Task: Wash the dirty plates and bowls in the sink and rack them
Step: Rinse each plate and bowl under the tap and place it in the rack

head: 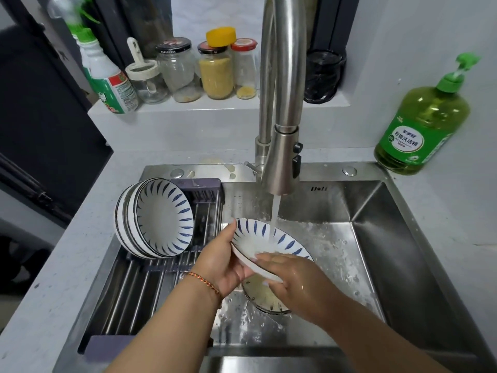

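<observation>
A white plate with blue leaf marks (262,239) is tilted under the running water from the tap (281,146), over the steel sink (376,238). My left hand (220,262) grips its left rim from below. My right hand (293,278) lies over the plate's near edge, fingers on its inside. Several matching bowls (158,219) stand on edge, stacked together, in the rack (150,286) across the sink's left side. Below the plate, the sink drain (265,297) shows.
A green dish-soap pump bottle (425,122) stands on the counter at the back right. Jars (215,68), a spray bottle (107,76) and a black bag (324,76) line the ledge behind the tap. The sink floor is wet and foamy.
</observation>
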